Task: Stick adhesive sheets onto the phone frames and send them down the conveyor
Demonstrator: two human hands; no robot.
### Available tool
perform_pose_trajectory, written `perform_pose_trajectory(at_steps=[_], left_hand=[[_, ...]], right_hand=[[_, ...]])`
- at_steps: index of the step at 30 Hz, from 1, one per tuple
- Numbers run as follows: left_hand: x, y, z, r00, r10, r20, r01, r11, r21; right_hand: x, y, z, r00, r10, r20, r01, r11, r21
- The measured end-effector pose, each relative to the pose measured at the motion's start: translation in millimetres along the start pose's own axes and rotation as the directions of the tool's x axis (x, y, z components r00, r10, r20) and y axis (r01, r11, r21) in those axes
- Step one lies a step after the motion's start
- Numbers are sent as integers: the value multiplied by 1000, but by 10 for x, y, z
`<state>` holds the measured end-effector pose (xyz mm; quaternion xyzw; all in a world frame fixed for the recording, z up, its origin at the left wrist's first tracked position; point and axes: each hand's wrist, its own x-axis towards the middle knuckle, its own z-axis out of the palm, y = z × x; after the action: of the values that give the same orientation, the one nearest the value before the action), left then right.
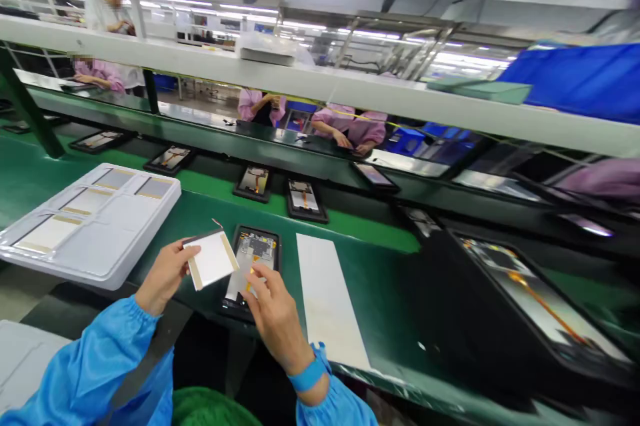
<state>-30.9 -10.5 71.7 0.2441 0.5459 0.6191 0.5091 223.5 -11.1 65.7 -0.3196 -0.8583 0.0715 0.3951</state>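
My left hand (167, 273) pinches the near-left edge of a flat battery pack (215, 259), white with tan strips along two sides and a dark edge; a short thin wire sticks up from its far corner. The pack is tilted in the air, just left of an opened tablet (245, 266) lying in a black frame. A circuit board shows at the tablet's far end and an orange ribbon cable at its middle. My right hand (275, 309) hovers over the tablet's right side, fingers curled, thumb and forefinger a little apart. It partly hides the cable and the near end.
A white plastic tray (123, 233) with several battery packs stands at left. Right of the tablet lies a white strip (330, 299). More opened tablets (305, 199) line the green belt behind; a large one (540, 299) is at right. Co-workers (350, 129) sit across, beneath a shelf (320, 83).
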Motion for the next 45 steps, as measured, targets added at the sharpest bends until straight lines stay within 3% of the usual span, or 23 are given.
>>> perform_pose_trajectory(at_steps=[4,8,11,17,20,22,24,26,29,30,31,32,34,35,36,40,45], left_hand=[[-243,-332,408,978,-189,92,192,981,-14],[-369,-487,656,954,-256,155,281,946,-163],[-462,-553,786,926,-287,246,335,925,-181],[-534,-636,900,876,-345,337,409,902,-138],[-578,-632,917,855,-334,397,404,909,-105],[-626,-607,914,823,-338,456,411,909,-67],[-673,-580,897,773,-359,524,429,903,-15],[-701,-567,876,725,-395,564,463,886,26],[-691,-593,874,716,-446,537,535,845,-11],[-678,-612,886,721,-460,518,558,829,-40],[-664,-634,905,726,-466,506,574,816,-72],[-650,-658,928,730,-462,504,581,807,-102],[-631,-706,980,743,-438,506,578,802,-153],[-627,-727,1004,751,-426,505,570,804,-171],[-629,-745,1024,759,-418,500,564,806,-182],[-663,-789,1072,777,-420,468,557,805,-203],[-703,-825,1088,804,-384,455,531,808,-256]], right_hand=[[-219,31,-96,996,-9,84,18,994,-107],[-455,75,-212,992,-12,128,29,991,-131],[-575,106,-286,986,-5,168,33,985,-170],[-694,113,-369,982,9,187,33,976,-217],[-719,95,-363,984,14,175,12,989,-149],[-743,136,-368,991,57,124,-52,998,-47],[-781,248,-409,983,185,7,-185,981,62],[-834,409,-491,900,412,-143,-393,908,141],[-910,567,-618,648,679,-345,-667,724,172],[-924,556,-636,611,691,-386,-696,701,154],[-931,504,-635,629,669,-395,-686,717,122],[-928,416,-615,697,616,-367,-634,768,85],[-897,164,-535,877,440,-194,-442,896,33],[-872,26,-487,938,335,-91,-334,942,25],[-843,-103,-442,970,243,3,-243,970,19],[-729,-392,-349,976,51,212,-32,995,-92],[-694,-375,-354,965,-74,254,140,956,-256]])
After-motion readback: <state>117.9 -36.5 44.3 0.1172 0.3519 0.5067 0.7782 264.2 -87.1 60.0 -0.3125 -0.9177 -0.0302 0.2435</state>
